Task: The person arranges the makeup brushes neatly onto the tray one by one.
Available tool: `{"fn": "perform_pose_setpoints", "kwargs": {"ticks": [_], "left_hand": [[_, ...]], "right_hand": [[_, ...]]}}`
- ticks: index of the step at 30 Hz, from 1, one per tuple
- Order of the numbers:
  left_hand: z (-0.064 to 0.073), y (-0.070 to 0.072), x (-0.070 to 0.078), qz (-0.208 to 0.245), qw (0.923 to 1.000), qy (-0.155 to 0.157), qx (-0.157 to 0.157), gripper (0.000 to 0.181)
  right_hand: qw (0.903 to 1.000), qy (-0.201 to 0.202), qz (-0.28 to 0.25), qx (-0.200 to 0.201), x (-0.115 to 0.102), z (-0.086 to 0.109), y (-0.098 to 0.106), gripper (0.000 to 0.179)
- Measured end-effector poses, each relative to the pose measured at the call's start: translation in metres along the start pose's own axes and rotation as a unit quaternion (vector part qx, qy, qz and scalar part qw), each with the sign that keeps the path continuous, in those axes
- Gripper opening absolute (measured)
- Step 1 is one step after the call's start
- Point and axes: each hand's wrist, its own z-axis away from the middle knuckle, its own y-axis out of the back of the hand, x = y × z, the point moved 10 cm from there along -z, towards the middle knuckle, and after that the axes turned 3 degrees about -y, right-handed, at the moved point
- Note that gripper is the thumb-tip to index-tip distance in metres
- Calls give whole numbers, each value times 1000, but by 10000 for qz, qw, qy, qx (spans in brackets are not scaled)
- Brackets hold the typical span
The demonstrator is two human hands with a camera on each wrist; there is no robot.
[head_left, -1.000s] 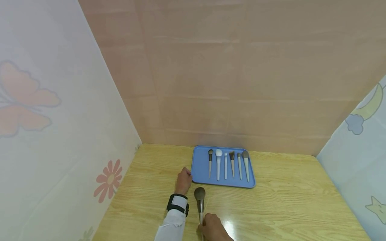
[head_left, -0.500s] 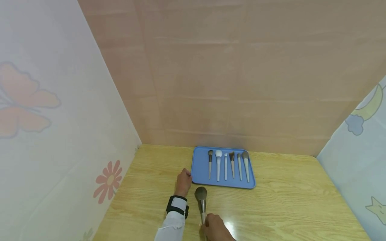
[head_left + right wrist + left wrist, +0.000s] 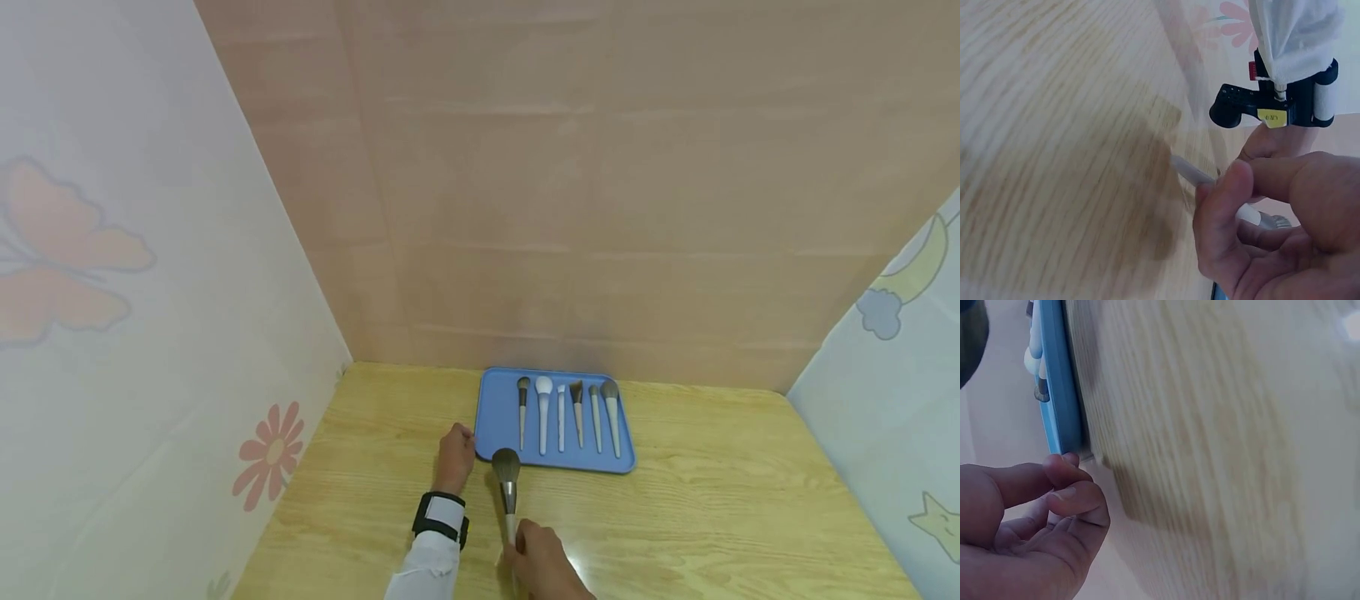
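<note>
My right hand (image 3: 546,560) grips the pale handle of a large makeup brush (image 3: 507,479), its dark bristle head pointing away towards the tray. In the right wrist view the handle end (image 3: 1190,170) sticks out past the thumb and fingers. My left hand (image 3: 454,460) has curled fingers at the near left corner of a blue tray (image 3: 497,417). Up close in the left wrist view, the fingertips (image 3: 1067,464) meet the tray's corner. A row of several makeup brushes lies on the tray, among them a white-headed brush (image 3: 543,408) and an angled dark brush (image 3: 577,408).
The tray rests on a wood-grain table (image 3: 712,500), near a beige back panel (image 3: 562,208). A patterned white panel (image 3: 172,333) rises on the left, another (image 3: 900,400) on the right. A black wrist strap (image 3: 441,518) circles the left wrist.
My right hand has moved slightly forward with the large brush, and the bristle head now reaches the tray's near edge. The left hand stays at the tray's corner.
</note>
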Motion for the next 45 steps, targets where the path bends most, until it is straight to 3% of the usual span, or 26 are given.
{"fn": "perform_pose_setpoints", "kwargs": {"ticks": [15, 23, 35, 45], "left_hand": [[1, 4, -2, 113, 9996, 236, 59, 5], [1, 4, 3, 223, 9994, 256, -71, 7], [-1, 3, 3, 96, 9988, 452, -165, 7], [-3, -2, 2, -54, 9992, 356, -172, 11]], "right_hand": [[9984, 538, -58, 147, -10, -13, 12, 20], [9950, 735, 128, 669, -19, -24, 32, 20], [9894, 887, 345, 1094, -31, -38, 50, 22], [9869, 954, 450, 1223, -37, -54, 62, 21]]}}
